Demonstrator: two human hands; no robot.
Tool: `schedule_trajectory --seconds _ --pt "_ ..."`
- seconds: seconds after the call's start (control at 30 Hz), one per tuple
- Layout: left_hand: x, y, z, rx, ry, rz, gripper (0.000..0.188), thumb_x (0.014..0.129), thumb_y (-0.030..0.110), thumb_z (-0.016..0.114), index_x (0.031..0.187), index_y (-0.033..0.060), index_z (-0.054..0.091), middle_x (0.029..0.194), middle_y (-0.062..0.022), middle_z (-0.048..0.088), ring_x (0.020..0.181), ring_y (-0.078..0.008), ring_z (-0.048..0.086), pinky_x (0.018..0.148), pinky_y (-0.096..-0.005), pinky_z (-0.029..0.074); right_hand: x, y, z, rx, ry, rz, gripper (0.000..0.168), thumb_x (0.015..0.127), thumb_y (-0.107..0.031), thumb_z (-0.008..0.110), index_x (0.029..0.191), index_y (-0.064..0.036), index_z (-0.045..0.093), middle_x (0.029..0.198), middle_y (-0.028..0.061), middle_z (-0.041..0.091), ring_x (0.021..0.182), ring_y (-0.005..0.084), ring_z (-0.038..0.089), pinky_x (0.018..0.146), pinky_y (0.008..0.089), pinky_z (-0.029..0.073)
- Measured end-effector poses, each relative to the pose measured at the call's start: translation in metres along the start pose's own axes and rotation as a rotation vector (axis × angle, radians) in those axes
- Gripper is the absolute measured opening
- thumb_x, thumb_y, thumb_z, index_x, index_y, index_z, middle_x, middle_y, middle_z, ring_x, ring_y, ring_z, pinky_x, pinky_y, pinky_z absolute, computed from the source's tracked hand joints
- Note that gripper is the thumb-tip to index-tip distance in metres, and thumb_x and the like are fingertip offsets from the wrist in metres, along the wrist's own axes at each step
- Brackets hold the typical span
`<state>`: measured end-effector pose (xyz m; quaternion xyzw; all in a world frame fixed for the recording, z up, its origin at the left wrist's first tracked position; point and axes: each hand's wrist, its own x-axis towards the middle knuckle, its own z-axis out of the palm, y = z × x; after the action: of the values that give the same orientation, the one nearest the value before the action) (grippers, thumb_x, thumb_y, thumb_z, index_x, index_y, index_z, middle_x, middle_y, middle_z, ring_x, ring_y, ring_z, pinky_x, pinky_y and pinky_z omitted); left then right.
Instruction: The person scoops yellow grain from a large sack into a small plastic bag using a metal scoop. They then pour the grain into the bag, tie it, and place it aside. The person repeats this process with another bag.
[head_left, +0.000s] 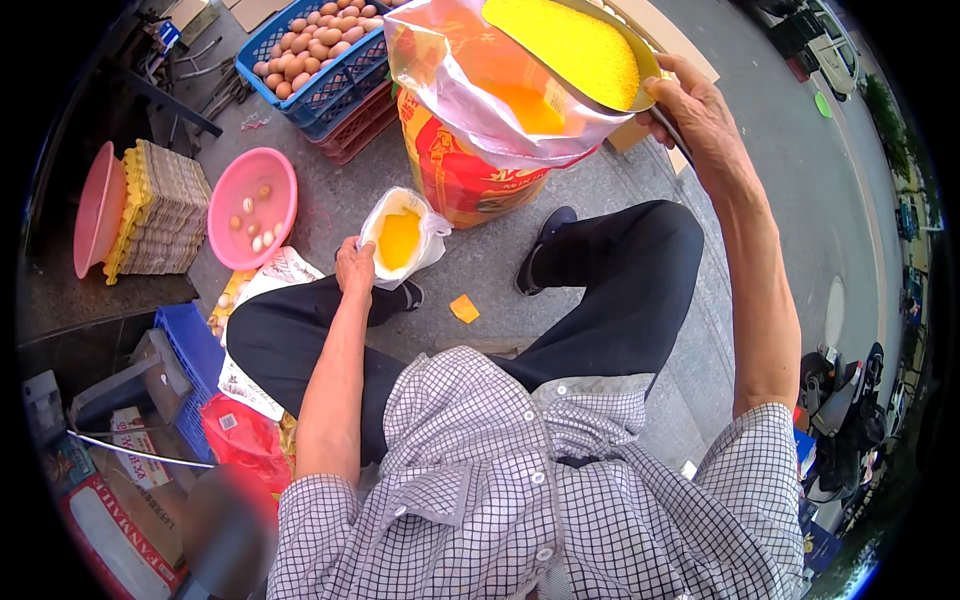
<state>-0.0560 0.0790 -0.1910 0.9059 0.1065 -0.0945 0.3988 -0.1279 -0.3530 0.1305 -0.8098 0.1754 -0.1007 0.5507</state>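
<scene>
My right hand grips the handle of a metal scoop above a large sack. Fine yellow grain fills the scoop. Printed red and orange, the sack stands upright with its pale plastic mouth spread wide, and orange-yellow contents show inside. Lower down, my left hand holds the rim of a small white plastic bag. The bag is open at the top and has some yellow grain in it.
Brown eggs fill a blue plastic crate beyond the sack. A pink basin with several eggs and stacked egg trays stand at left. A yellow scrap lies between my feet. Parked scooters are at right.
</scene>
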Motion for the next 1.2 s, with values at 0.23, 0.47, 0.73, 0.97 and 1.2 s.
schedule_trajectory --seconds 0.23,0.47,0.73,0.97,1.2 --pt "-0.005 0.022 -0.006 -0.044 -0.034 -0.126 0.036 0.086 0.024 0.067 0.117 0.0064 0.070 0.108 -0.0180 0.073 0.104 -0.0319 0.069 0.090 -0.0417 0.050 -0.027 -0.024 0.005 -0.026 -0.026 -0.035 0.049 0.098 -0.035 0.059 0.138 -0.007 0.055 0.078 0.0058 0.066 0.060 0.0054 0.058 0.058 0.0189 0.048" --pt "-0.006 0.022 -0.003 -0.053 -0.028 -0.133 0.034 0.086 0.025 0.068 0.114 0.0068 0.071 0.108 -0.0173 0.073 0.103 -0.0318 0.069 0.089 -0.0416 0.051 -0.067 -0.051 0.050 0.008 -0.133 0.059 0.047 0.096 -0.038 0.063 0.134 -0.011 0.060 0.081 0.0019 0.063 0.058 0.0044 0.052 0.059 0.0180 0.046" --pt "-0.001 0.012 0.001 -0.140 -0.009 -0.189 0.035 0.088 0.029 0.066 0.116 0.0081 0.071 0.109 -0.0170 0.073 0.105 -0.0324 0.069 0.090 -0.0422 0.051 -0.085 -0.002 0.120 0.154 -0.407 0.283 0.045 0.097 -0.021 0.055 0.137 -0.002 0.052 0.075 0.0015 0.060 0.058 0.0055 0.051 0.054 0.0220 0.039" --pt "-0.002 0.013 -0.003 -0.104 -0.028 -0.158 0.035 0.088 0.030 0.065 0.115 0.0094 0.071 0.110 -0.0170 0.072 0.106 -0.0338 0.068 0.090 -0.0437 0.051 -0.068 0.112 0.175 -0.035 -0.489 0.352 0.049 0.089 -0.019 0.056 0.135 -0.004 0.053 0.082 0.0079 0.066 0.067 0.0112 0.062 0.060 0.0265 0.048" --pt "-0.015 0.035 -0.009 -0.132 -0.057 -0.173 0.030 0.092 0.021 0.063 0.115 0.0036 0.071 0.105 -0.0139 0.073 0.099 -0.0245 0.068 0.086 -0.0366 0.050 -0.047 0.143 0.221 -0.502 -0.546 0.235 0.042 0.087 -0.026 0.053 0.125 -0.009 0.056 0.103 0.0215 0.071 0.100 0.0397 0.068 0.089 0.0485 0.050"
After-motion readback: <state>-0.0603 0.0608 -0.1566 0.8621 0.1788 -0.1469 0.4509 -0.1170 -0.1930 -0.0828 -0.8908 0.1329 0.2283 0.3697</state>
